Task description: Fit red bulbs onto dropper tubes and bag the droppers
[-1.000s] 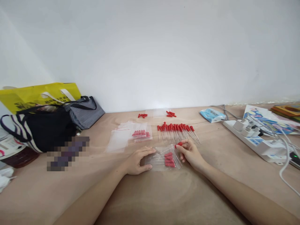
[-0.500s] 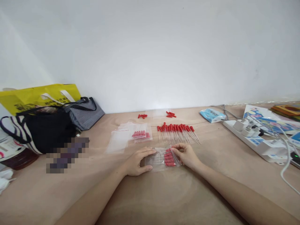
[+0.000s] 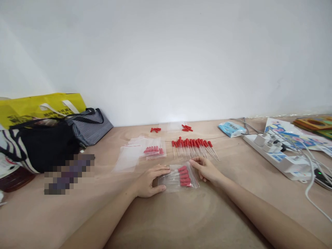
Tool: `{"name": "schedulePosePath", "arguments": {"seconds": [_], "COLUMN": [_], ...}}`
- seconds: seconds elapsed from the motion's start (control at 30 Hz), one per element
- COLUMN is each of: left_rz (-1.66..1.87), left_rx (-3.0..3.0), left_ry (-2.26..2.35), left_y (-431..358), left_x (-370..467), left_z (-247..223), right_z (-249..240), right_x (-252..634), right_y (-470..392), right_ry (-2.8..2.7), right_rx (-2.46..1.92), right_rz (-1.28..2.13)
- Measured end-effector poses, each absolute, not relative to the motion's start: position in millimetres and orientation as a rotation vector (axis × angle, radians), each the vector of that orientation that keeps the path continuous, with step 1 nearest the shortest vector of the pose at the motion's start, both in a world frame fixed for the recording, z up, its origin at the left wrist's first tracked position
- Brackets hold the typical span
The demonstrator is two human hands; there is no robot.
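Note:
A clear zip-lock bag (image 3: 171, 187) lies flat on the table in front of me, its zip edge toward the right. Inside it several droppers with red rubber bulbs (image 3: 184, 175) lie side by side, glass tubes pointing left. My left hand (image 3: 150, 180) rests at the bag's left end, thumb and fingers spread apart and touching its edges. At the upper right corner, by the zip, my right hand (image 3: 206, 170) has thumb and forefinger closed on the bag. Just behind, a row of loose droppers (image 3: 193, 147) is fanned out.
Left of the droppers lie filled bags (image 3: 155, 151) and flat unfilled bags (image 3: 129, 155). Small red bulbs (image 3: 187, 128) lie near the wall. A power strip (image 3: 275, 155) with cables and a blue tissue pack (image 3: 231, 129) are at right; a black bag (image 3: 46, 145) stands at left.
My right fingers have slid slightly away from the bag's zip edge toward its upper corner, uncovering more of the red bulbs. The left hand stays at the bag's other end.

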State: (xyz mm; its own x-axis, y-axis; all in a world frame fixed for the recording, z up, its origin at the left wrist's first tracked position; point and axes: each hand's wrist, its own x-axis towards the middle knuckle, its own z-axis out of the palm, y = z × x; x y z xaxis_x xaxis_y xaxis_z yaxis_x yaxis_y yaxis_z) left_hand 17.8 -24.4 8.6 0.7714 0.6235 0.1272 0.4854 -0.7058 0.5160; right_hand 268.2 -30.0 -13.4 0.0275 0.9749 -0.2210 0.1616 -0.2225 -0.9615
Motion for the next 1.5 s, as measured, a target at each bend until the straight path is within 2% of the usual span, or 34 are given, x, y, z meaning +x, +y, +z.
{"name": "schedulePosePath", "arguments": {"seconds": [0.23,0.4,0.53,0.63,0.77,0.9,1.0,1.13,1.27,1.4,1.5], "left_rz": [0.41,0.437,0.854,1.045,0.782,0.925,1.07,1.117,1.167,1.219,0.992], "left_rx": [2.495,2.439,2.24,1.757,1.206,0.936,0.806,0.848,1.042,1.324,1.416], "left_ry": [0.786,0.902,1.243,1.478,1.212,0.976,0.978,1.098,1.22,1.412,1.432], "left_y": [-23,-26,-31,-46,-77,-92,-91,-90,-70,-7,48], "left_x": [18,18,22,29,51,81,93,81,46,12,-1], "left_z": [7,8,8,6,6,4,-3,-8,14,48,58], "right_z": [-9,-14,-14,-11,-6,-6,-8,-11,-14,-18,-19], "right_x": [265,263,260,261,261,257,257,262,268,269,268], "right_y": [-27,-33,-39,-42,-45,-53,-57,-56,-51,-47,-47], "right_ry": [-1.368,-1.309,-1.11,-0.969,-0.925,-0.979,-1.138,-1.387,-1.372,-1.356,-1.359], "right_rx": [-1.46,-1.247,-1.112,-1.02,-0.91,-0.855,-0.81,-0.794,-0.866,-0.886,-0.879], "right_rz": [1.452,1.465,1.545,1.598,1.612,1.694,1.828,1.961,1.976,1.978,1.976]}}
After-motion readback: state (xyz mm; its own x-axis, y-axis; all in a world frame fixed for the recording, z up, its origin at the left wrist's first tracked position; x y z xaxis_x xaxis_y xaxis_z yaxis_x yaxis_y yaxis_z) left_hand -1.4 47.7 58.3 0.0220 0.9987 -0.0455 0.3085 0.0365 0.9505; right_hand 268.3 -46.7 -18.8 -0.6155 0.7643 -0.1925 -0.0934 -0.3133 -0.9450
